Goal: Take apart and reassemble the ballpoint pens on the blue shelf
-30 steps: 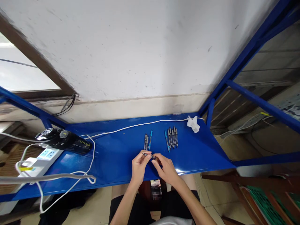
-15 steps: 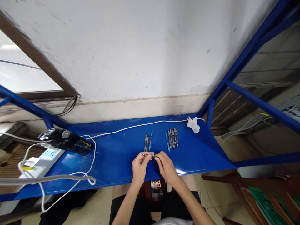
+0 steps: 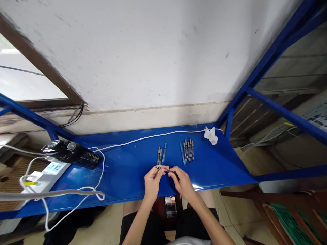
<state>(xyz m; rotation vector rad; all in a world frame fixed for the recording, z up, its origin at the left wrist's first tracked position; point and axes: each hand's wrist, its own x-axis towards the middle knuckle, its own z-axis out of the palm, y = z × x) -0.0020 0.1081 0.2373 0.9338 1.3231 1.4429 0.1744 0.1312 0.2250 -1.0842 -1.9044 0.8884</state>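
Observation:
Over the near part of the blue table, my left hand (image 3: 152,178) pinches a dark pen (image 3: 163,169) that lies crosswise between both hands. My right hand (image 3: 182,180) has its fingertips closed on the pen's right end, where the fingers partly hide it. Just beyond my left hand lie two dark pens (image 3: 159,154) and a light-blue pen (image 3: 164,153). Farther right, a row of several dark pens (image 3: 189,150) rests side by side, with another light-blue pen (image 3: 182,154) at its left end.
A black bottle (image 3: 76,153) lies on its side at the left, beside a white power strip (image 3: 48,177) with looped white cables. Along the back of the blue table (image 3: 122,177) runs a white cord (image 3: 143,137). Crumpled tissue (image 3: 211,135) sits at the back right, near the blue frame (image 3: 230,122).
My right hand's fingers have shifted slightly on the right end of the pen. My left hand and the pens on the table stay nearly the same.

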